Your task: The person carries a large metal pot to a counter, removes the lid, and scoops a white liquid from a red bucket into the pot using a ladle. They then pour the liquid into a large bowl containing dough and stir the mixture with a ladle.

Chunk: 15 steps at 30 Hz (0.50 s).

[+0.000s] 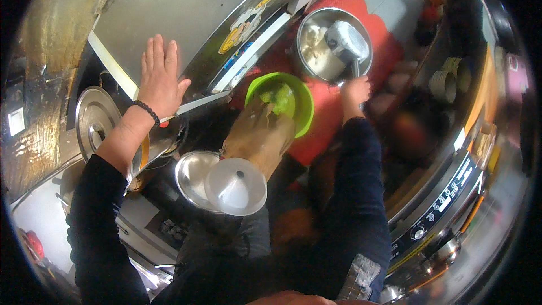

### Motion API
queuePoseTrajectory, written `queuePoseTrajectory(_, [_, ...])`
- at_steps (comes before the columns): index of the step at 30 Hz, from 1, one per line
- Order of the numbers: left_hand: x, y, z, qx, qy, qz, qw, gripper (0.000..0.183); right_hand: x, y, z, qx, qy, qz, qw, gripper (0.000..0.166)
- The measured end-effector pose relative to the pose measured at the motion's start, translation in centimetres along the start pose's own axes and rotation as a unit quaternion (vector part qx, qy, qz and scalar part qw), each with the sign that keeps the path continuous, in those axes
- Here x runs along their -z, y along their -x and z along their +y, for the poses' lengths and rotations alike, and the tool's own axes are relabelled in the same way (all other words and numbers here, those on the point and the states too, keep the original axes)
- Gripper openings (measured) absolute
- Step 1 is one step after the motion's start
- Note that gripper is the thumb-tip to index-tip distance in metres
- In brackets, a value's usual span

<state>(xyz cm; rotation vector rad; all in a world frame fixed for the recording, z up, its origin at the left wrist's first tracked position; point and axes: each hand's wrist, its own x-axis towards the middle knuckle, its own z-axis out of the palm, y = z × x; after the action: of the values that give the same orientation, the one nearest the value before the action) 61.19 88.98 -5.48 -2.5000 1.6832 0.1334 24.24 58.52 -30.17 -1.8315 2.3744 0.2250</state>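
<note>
My left hand (pixel 159 78), a dark bead bracelet at its wrist, is spread palm-down at the near edge of a grey metal top (pixel 169 4). It holds nothing. To the right, my right hand (pixel 355 93) grips the handle of a metal scoop (pixel 347 40) coated in white. The scoop's head is inside a stainless steel pot (pixel 315 70) with white lumps in it. Nearer to me is a bright green bowl (pixel 307 112), partly covered by a brown sack (pixel 258 140). A translucent funnel (pixel 237 186) overlaps a shallow metal bowl (pixel 190 173).
A round steel lid (pixel 97 118) leans by my left forearm. Red matting (pixel 326 114) lies under the pot. On the right are a wooden-edged counter (pixel 478 89), a cooker control panel (pixel 444 199) and blurred stacked bowls (pixel 442 84). A cartoon sticker (pixel 247 23) marks the metal unit's side.
</note>
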Motion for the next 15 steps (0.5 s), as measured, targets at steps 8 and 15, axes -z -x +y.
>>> queuePoseTrajectory(8, [-0.6, 0.4, -0.3, -0.029, -0.023, 0.038, 0.999, 0.088, -9.8, -3.7, 0.5, -0.103, -0.493, -0.340, 0.794, 0.021])
queuePoseTrajectory(15, [-3.5, 0.5, -1.9, -0.062, -0.044, 0.127, 0.989, 0.082, -2.6, 5.2, -0.8, -0.056, -0.738, -0.479, 0.471, 0.021])
